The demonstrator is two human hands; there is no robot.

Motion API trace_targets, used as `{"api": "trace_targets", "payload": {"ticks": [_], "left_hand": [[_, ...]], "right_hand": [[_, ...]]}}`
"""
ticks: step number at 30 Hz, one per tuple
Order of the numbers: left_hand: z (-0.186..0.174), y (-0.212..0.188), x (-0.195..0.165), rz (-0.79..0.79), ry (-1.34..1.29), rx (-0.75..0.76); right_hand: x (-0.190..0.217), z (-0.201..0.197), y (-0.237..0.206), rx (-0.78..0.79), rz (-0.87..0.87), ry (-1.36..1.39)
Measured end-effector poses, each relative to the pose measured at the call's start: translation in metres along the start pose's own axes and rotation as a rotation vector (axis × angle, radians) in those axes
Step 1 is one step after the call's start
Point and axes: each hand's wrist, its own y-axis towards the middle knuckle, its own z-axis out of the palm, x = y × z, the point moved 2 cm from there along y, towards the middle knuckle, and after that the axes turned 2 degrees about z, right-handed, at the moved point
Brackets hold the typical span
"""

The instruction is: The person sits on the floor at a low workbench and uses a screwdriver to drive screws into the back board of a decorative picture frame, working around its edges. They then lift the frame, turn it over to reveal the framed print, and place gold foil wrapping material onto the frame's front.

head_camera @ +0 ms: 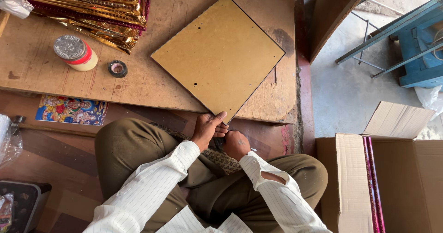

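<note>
Left hand (208, 129): grip pinches the near corner of the square board (220, 56), thumb on top. Right hand (236, 144): curled at the same corner; what it holds, cannot tell. Board lies flat on the worn wooden counter (41, 71), overhanging; matte tan, dark-edged, small drilled holes. Judgement: steady the corner firmly. Tape roll (117, 68) and lidded jar (76, 53) well apart.

place: I read this as a small picture-framing workshop, floor-level
bench: low worn wooden board (138, 85), scratched and stained
stock: stack of gold and magenta frame mouldings (92, 6); more in a cardboard box (350, 182)
work piece: frame backing board (219, 55) with drilled holes
supplies: glue jar (76, 53), black tape roll (117, 68), colourful print (71, 109)
</note>
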Motion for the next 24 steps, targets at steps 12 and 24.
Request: {"api": "trace_targets", "payload": {"ticks": [12, 24], "left_hand": [[-0.002, -0.021, 0.029, 0.561, 0.736, -0.025], [-0.008, -0.021, 0.027, -0.03, -0.151, 0.248]], "right_hand": [[-0.035, -0.025, -0.028, -0.337, 0.04, 0.617], [0.006, -0.046, -0.069, -0.653, -0.127, 0.841]]}}
